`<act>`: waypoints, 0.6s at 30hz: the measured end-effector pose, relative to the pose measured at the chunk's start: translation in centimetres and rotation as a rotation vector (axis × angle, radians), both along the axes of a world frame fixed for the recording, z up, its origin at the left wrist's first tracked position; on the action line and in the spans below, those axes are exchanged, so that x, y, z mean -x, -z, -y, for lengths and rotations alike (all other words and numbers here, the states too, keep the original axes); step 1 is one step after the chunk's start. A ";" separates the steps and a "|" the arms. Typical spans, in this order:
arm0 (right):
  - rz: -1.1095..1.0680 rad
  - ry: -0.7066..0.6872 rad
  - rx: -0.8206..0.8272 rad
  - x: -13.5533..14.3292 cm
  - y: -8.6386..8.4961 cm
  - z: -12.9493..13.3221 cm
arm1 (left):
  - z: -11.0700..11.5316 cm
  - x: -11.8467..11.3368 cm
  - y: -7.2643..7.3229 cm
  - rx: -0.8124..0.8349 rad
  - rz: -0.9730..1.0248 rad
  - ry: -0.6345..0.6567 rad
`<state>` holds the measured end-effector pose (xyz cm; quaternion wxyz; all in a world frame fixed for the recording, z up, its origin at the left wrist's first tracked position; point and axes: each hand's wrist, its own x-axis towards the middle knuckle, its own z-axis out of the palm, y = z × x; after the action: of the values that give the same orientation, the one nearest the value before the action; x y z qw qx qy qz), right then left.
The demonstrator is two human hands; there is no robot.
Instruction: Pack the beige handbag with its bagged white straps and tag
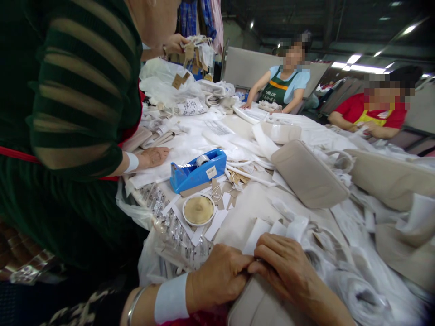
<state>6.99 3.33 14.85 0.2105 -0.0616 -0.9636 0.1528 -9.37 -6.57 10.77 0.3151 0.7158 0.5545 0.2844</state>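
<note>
In the head view my left hand [220,274], with a white band and a silver bangle at its wrist, is closed, its fingers pinching the top edge of a beige bag [260,303] at the bottom of the view. My right hand [285,265] meets it there, fingers bent over the same edge. The fingertips of both hands nearly touch, and whatever small part they pinch is hidden. White paper strips [256,233] lie just beyond my fingers. A round tub of yellowish paste [199,209] stands farther off, near a blue tape dispenser [200,170].
Close at left stands a co-worker in a dark green top [81,90], one hand [154,157] on the table. Two more people work across it. More beige bags [309,174], rolled white wrapping [360,294], card tags [238,176] and plastic bags [166,74] crowd the table.
</note>
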 end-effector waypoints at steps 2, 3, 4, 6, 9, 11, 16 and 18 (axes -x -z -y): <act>0.001 -0.001 -0.011 0.1 0.1 0.1 | 0.9 0.5 -0.6 0.021 -0.012 0.054; 0.006 -0.001 -0.018 0.2 0.2 0.1 | 1.5 0.8 -0.9 0.037 -0.002 0.075; 0.013 -0.001 -0.024 0.2 0.3 0.1 | 2.0 1.2 -1.3 0.054 0.022 0.095; 0.034 -0.004 -0.030 0.2 0.6 0.0 | 2.9 2.0 -2.0 0.085 0.112 0.143; 0.056 0.006 -0.025 0.2 0.9 0.0 | 2.7 2.8 -2.0 0.108 0.241 0.068; 0.058 0.021 -0.027 0.2 0.8 0.0 | 1.5 2.6 -1.0 0.116 0.280 -0.085; -0.025 0.034 -0.043 0.4 0.1 0.3 | -2.0 0.0 3.1 0.139 0.358 -0.166; -0.029 0.043 -0.042 0.4 0.0 0.3 | -2.4 -0.9 4.2 0.166 0.388 -0.182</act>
<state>6.61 3.02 14.88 0.2290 -0.0755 -0.9619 0.1289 -8.44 -4.18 6.57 0.4467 0.5664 0.5672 0.3974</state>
